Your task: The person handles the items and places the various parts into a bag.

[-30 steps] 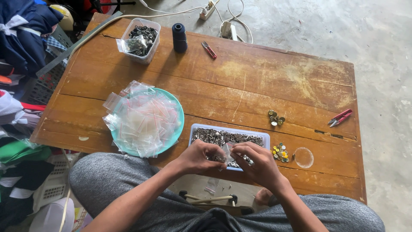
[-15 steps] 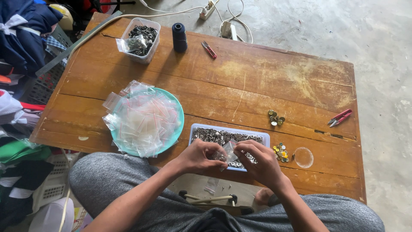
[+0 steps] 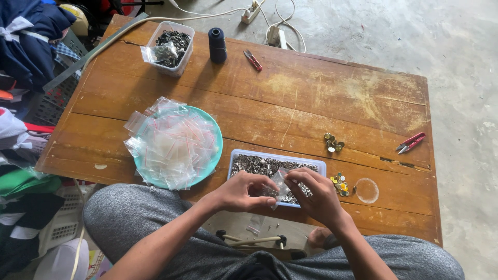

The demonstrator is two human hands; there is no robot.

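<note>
Both hands meet over the near edge of a low wooden table (image 3: pixel 290 103). My left hand (image 3: pixel 243 192) and my right hand (image 3: pixel 314 194) pinch a small clear zip bag (image 3: pixel 278 181) between them. Directly beneath the bag lies a shallow pale-blue tray (image 3: pixel 321 167) filled with small silver metal buttons. To the left of the tray, a teal plate (image 3: pixel 215 136) carries a heap of empty clear zip bags (image 3: pixel 174 142).
Small brass and coloured pieces (image 3: pixel 333 143) (image 3: pixel 340 184) and a clear round lid (image 3: pixel 367 190) lie right of the tray. Red snips (image 3: pixel 411 142) rest at the right edge. At the back stand a clear tub of dark parts (image 3: pixel 174 44), a dark thread spool (image 3: pixel 217 44) and red clippers (image 3: pixel 253 60). Clothes pile up at left.
My hands stay over the tray with the small bag; the fingers have shifted slightly on it. Nothing else on the table has moved.
</note>
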